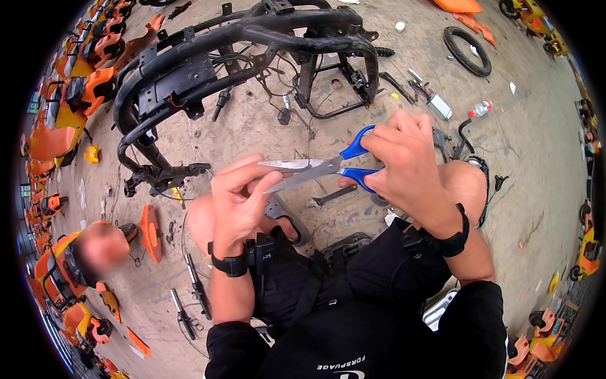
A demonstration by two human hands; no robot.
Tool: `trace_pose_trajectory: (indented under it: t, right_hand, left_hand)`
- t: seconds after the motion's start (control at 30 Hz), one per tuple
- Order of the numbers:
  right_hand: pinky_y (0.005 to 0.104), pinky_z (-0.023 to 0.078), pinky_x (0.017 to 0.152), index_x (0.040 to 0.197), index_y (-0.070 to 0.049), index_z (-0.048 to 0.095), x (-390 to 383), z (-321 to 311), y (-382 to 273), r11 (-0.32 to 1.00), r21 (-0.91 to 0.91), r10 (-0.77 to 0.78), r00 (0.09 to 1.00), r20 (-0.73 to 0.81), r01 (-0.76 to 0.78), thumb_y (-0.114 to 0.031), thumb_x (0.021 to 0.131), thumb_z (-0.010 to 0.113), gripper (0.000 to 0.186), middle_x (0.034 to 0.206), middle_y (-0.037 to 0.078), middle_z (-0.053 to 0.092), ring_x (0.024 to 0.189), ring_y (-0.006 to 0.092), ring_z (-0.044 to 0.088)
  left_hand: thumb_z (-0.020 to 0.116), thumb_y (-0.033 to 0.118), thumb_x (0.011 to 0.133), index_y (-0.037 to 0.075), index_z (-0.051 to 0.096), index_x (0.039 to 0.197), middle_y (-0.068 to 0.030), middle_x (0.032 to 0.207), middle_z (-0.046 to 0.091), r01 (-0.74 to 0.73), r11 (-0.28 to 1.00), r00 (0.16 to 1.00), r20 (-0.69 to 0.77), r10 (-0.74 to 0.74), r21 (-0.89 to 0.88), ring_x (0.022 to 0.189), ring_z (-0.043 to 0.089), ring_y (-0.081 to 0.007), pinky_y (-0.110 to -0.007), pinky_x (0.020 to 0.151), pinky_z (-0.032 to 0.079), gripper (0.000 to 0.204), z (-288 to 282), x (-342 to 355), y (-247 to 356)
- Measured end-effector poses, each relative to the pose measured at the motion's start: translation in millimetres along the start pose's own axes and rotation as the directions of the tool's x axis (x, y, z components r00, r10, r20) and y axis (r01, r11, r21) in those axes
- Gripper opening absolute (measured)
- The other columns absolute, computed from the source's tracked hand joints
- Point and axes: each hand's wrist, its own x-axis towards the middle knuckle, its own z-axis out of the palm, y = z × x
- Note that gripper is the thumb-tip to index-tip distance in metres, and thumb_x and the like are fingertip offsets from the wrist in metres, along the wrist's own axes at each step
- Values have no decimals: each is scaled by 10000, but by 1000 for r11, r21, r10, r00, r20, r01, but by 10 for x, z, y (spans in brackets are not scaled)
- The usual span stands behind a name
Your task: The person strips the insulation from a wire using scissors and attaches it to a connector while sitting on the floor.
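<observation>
Blue-handled scissors (328, 165) are in my right hand (404, 167), its fingers through the handle loops. The blades stand slightly apart and point left. At their tips is my left hand (243, 192), its thumb and index finger curled close to the blades. Whatever those fingers pinch, if anything, is too small to make out. A thin dark strand shows by the upper blade; I cannot tell whether it touches. Beyond my hands stands a black tubular vehicle frame (252, 35) with loose cables hanging from it.
On the floor lie a black tire (467, 52), a silver box with wires (440, 106), a plastic bottle (480, 109) and two shock absorbers (197, 285). An orange panel (149, 234) lies left, near a person (101, 249). Orange and yellow vehicles (53, 142) line the left side.
</observation>
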Motion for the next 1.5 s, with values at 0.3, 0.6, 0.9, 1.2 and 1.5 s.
trace_pose_trajectory:
  t: [0.3, 0.6, 0.9, 1.2, 1.5]
  right_hand:
    - [335, 275, 694, 739, -110, 652, 23, 7, 0, 999, 42, 16, 999, -31, -15, -455, 519, 798, 434, 665, -34, 536, 704, 176, 438]
    - [337, 278, 709, 653, -103, 652, 20, 6, 86, 999, 40, 19, 1000, -9, -18, -412, 565, 803, 355, 586, -18, 539, 701, 179, 435]
    - [346, 374, 730, 831, -67, 692, 49, 97, 106, 945, 203, 241, 965, 102, -257, -545, 460, 841, 623, 659, 46, 568, 798, 224, 523]
    - [191, 371, 565, 1005, 12, 679, 146, 121, 30, 19, 829, 441, 749, 495, -559, -256, 804, 740, 341, 781, 2, 628, 671, 41, 511]
    - [209, 394, 589, 1022, 41, 632, 272, 200, -42, -348, 875, 400, 791, 463, -336, -209, 858, 639, 299, 932, 144, 664, 636, 65, 473]
  left_hand:
    - [632, -28, 768, -38, 693, 841, -12, 598, 486, -7, 1000, 1000, 2, 7, 10, 502, 353, -58, -230, 455, 236, 96, -7, -19, -18]
    - [639, -4, 784, -48, 680, 869, -11, 642, 521, 11, 999, 999, 44, -9, -39, 528, 377, -43, -214, 455, 243, 104, 6, 5, -73]
    - [596, 81, 909, -42, 623, 973, 33, 651, 516, 136, 972, 986, -73, -152, -192, 507, 365, -9, -186, 443, 241, 141, 132, 12, -68]
    - [499, 203, 976, -3, 557, 918, -29, 603, 478, 270, 667, 949, 77, -305, -694, 475, 343, -78, -220, 413, 263, 222, 321, 111, 14]
    - [411, 247, 1003, 17, 525, 920, -70, 545, 459, 442, 483, 895, 335, -295, -756, 430, 339, -105, -226, 363, 291, 270, 519, 155, 28]
